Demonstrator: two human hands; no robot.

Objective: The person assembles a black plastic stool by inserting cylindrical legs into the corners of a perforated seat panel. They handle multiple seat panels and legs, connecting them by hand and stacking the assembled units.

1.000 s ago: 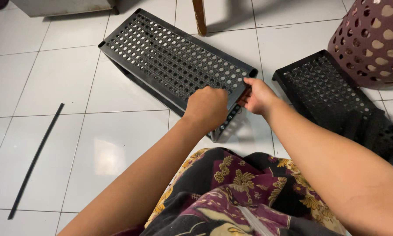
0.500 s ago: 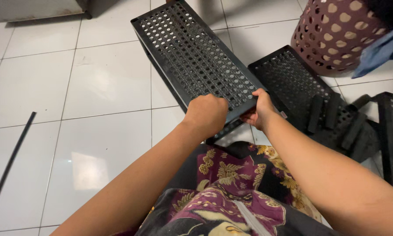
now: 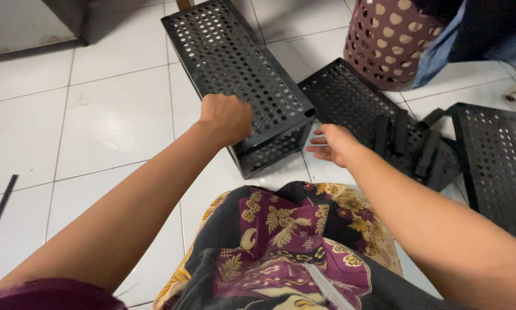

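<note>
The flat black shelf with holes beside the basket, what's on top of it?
Several short black tubes lie on the flat black perforated shelf. What is underneath the tubes cannot be seen.

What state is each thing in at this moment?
Left hand: fisted on the near edge of the perforated black rack.
Right hand: open, off the rack.
Perforated black rack: assembled, resting on the tiled floor.
Loose black panels: flat on floor.
Maroon basket: upright.
</note>
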